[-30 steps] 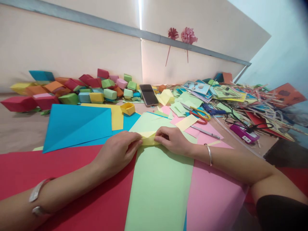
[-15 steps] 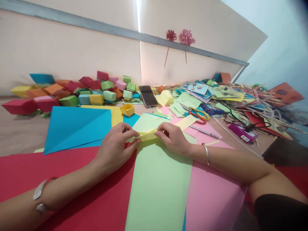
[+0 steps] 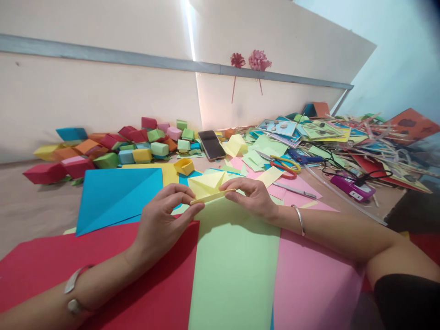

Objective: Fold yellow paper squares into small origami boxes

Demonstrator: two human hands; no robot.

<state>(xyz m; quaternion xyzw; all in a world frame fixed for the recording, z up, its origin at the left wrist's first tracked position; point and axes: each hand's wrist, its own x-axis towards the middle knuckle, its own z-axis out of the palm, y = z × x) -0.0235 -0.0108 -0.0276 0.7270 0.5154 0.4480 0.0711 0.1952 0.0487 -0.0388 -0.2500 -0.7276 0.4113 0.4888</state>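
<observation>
- Your left hand [image 3: 165, 215] and right hand [image 3: 252, 197] pinch opposite ends of the pale-yellow folded paper [image 3: 205, 184], between them.
- Beyond the grip: small open-topped deep-yellow paper box [image 3: 184, 167], inner walls visible.
- Farther left: piled multicoloured paper boxes [image 3: 126, 156], interiors hidden.

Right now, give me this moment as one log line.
left hand: holds folded yellow paper, left end | right hand: holds its right end | beneath: light green sheet | beyond: phone
</observation>
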